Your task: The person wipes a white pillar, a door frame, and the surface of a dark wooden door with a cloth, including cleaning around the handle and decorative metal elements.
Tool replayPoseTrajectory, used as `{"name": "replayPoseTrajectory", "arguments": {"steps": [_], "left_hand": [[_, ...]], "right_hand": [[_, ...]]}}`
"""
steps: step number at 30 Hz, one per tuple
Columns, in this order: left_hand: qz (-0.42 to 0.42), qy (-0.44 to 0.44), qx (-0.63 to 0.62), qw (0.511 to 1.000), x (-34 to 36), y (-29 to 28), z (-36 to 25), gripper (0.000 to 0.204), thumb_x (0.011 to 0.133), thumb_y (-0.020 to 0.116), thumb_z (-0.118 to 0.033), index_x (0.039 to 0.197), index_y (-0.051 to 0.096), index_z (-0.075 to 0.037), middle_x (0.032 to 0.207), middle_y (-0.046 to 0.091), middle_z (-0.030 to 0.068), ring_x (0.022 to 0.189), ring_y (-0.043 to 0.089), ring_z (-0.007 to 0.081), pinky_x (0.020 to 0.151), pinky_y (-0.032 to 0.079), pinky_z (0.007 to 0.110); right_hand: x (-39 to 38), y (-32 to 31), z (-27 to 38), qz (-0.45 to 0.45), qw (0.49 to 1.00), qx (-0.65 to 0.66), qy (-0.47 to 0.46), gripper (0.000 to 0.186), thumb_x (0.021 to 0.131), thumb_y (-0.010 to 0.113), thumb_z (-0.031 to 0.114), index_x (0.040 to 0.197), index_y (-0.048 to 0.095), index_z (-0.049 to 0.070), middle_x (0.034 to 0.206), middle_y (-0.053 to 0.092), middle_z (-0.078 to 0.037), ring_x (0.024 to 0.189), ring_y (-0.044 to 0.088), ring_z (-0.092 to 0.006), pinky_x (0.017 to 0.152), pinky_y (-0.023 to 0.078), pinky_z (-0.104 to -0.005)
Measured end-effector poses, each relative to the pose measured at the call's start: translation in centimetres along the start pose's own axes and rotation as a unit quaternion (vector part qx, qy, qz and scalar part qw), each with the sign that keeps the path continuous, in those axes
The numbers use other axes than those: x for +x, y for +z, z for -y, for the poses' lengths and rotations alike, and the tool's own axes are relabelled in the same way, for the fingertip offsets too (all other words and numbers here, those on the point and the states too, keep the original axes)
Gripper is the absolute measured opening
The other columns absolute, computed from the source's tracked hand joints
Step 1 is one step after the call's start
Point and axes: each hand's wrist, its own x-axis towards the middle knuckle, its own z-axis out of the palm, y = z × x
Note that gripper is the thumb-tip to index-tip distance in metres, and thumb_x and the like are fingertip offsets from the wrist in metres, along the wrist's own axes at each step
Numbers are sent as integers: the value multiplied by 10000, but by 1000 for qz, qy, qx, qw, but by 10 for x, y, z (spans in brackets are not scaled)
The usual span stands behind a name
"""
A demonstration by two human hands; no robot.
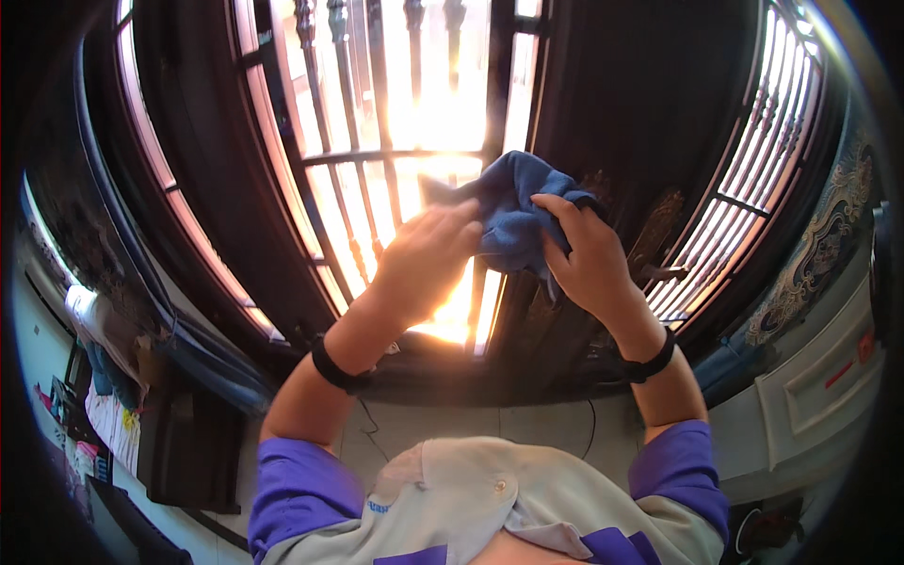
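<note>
A crumpled blue cloth [518, 212] is up in front of me, between my two hands. My right hand [591, 259] grips its right side, thumb and fingers bent into the folds. At the cloth's left edge is my left hand [426, 252], somewhat blurred, its fingers closed on the fabric. Behind the cloth stands a dark door [640, 85] with carved ornament and a handle [667, 273] just to the right of my right hand. Bright light through the barred window [414, 113] washes out the area around my left hand.
Another barred window [744, 169] is at the right, beside a patterned curtain [829, 226]. A blue curtain [212, 353] hangs at the left, near a dark cabinet [193, 443]. White panelling [819, 395] stands at the right. Thin cables lie on the tiled floor [461, 419].
</note>
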Motion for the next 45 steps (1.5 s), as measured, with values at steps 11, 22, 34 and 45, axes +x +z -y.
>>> {"name": "replayPoseTrajectory", "arguments": {"steps": [11, 22, 34, 45], "left_hand": [[98, -318, -521, 786, -87, -6, -32, 887, 657, 682, -34, 1399, 196, 5, 1311, 391, 216, 1264, 373, 273, 1054, 291, 351], [-175, -328, -903, 216, -154, 58, 0, 390, 980, 384, -294, 1242, 469, -18, 1116, 595, 125, 997, 592, 230, 849, 506, 352], [-140, -435, -669, 586, -157, 86, -25, 347, 966, 462, -334, 1070, 568, -20, 951, 597, 45, 840, 556, 111, 724, 454, 257], [117, -358, -538, 754, -150, 58, -25, 309, 989, 419, -257, 1085, 550, 6, 1025, 564, 45, 943, 517, 133, 852, 427, 275]], "right_hand": [[-41, 129, 58, -47, 819, 478, 314, 543, 882, 593, 218, 1288, 343, -41, 1101, 548, -129, 1023, 518, -177, 899, 407, -283], [-52, 129, 67, -11, 909, 301, 288, 463, 862, 563, 113, 1250, 353, -25, 938, 592, -141, 834, 594, -213, 716, 489, -343], [-77, 128, 47, 209, 752, 499, 377, 419, 922, 496, 339, 1077, 556, -45, 898, 622, -102, 777, 538, -204, 744, 444, -336], [-76, 116, 59, 320, 844, 325, 283, 312, 850, 495, 211, 1028, 601, -22, 885, 625, -212, 827, 609, -255, 774, 462, -341]]}}
